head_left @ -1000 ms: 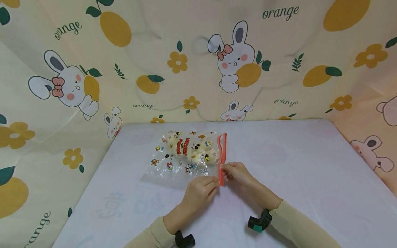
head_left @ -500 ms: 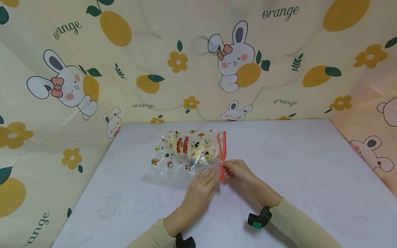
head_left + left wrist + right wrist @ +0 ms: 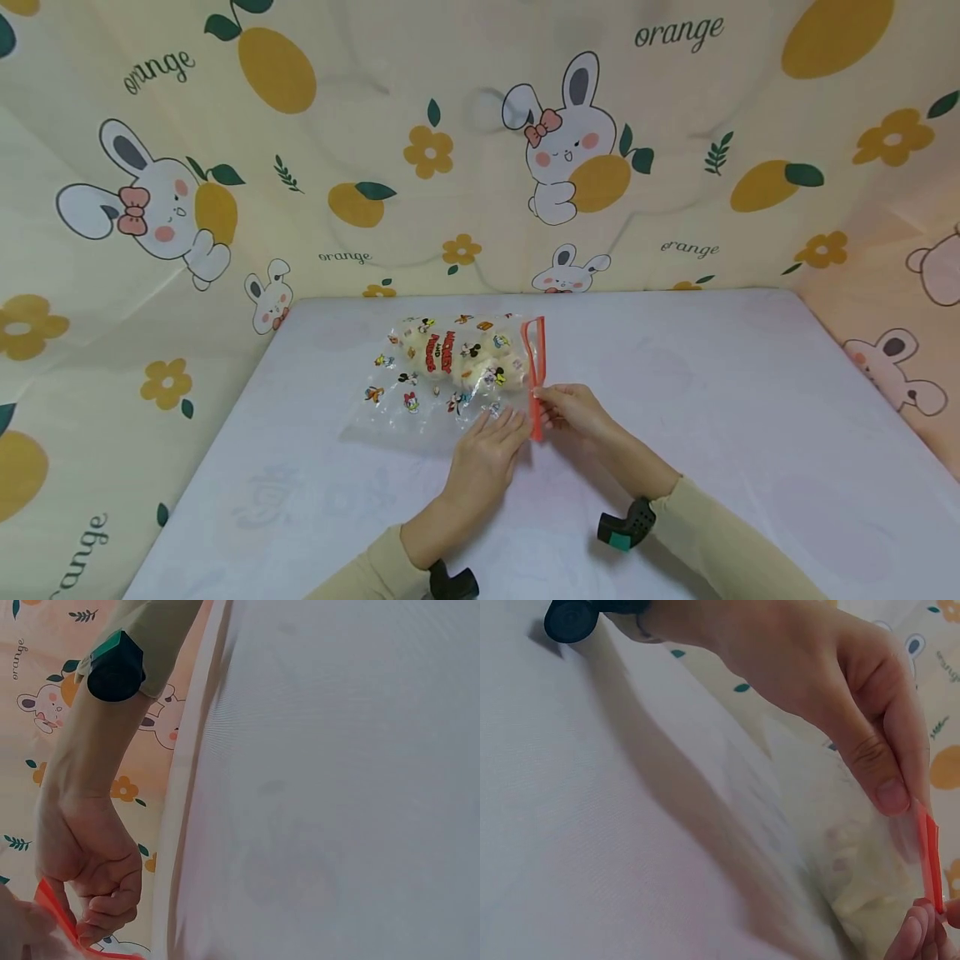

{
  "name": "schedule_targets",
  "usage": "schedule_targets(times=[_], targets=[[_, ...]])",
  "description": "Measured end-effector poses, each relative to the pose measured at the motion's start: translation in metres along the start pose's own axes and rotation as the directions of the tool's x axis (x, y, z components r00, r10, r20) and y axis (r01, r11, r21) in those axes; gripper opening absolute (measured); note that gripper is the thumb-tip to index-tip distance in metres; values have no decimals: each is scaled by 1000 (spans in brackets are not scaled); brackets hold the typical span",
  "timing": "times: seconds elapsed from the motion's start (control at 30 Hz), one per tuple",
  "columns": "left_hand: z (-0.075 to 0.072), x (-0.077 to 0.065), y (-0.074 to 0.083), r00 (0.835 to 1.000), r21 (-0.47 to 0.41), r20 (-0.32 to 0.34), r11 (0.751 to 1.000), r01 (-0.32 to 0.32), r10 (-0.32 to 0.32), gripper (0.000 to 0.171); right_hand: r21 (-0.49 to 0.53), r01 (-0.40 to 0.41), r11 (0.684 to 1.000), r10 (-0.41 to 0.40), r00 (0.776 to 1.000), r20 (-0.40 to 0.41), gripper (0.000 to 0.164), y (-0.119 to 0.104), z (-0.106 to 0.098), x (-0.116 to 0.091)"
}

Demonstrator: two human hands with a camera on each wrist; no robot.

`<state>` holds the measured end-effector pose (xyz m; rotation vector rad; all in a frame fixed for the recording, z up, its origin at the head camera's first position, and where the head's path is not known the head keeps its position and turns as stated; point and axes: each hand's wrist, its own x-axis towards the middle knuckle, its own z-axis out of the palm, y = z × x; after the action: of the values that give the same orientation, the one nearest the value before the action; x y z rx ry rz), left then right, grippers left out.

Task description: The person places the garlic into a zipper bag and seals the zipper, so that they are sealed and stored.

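Note:
A clear zip bag [image 3: 438, 408] printed with cartoon characters and red "Mickey and Friends" lettering lies on the table, pale cream-coloured pieces showing through it. Its red zip strip [image 3: 542, 346] faces right; the two red edges stand apart at the far end and run together nearer me. My right hand [image 3: 577, 412] pinches the strip between thumb and forefinger where the edges meet. At the near end of the strip, my left hand [image 3: 486, 458] lies over the bag's corner; in the right wrist view its thumb [image 3: 892, 796] and forefinger pinch the clear film there.
A white cloth covers the table [image 3: 675, 400]. Behind and beside it hangs a cream backdrop [image 3: 465, 208] printed with rabbits and oranges. Black wrist cameras sit on both wrists, the right one [image 3: 628, 525] bearing a green patch.
My left hand has shifted slightly away from me, its fingers now flatter on the bag's corner. My right hand and the meeting point of the red edges have moved a little toward the far end.

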<state>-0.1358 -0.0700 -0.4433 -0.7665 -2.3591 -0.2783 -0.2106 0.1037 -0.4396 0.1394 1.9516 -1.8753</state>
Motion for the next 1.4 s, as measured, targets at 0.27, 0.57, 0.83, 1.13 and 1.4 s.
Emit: schedule_targets(times=[0.27,0.57,0.83,1.13,1.4], targets=[[1,1,0,1000,-12,-9,1000,-10,10,26,-1,-1,1000,1,1000,-8,21,-2,0,3],[0,1,1,1000,-29,24,1000,8,-7,25,-9,-3,1000,3,1000,-31,20,0,-3,12],[0,0,1,999,-21,33,1000,6,-5,25,-9,10,1000,-10,999,-32,20,-2,-3,14],[0,-2,1,1000,-36,27,999,15,-14,24,4,28,1000,-28,999,-44,21,-4,-1,16],[0,-3,1,1000,-38,25,999,14,-13,24,-15,29,999,-30,997,-67,22,-4,0,19]])
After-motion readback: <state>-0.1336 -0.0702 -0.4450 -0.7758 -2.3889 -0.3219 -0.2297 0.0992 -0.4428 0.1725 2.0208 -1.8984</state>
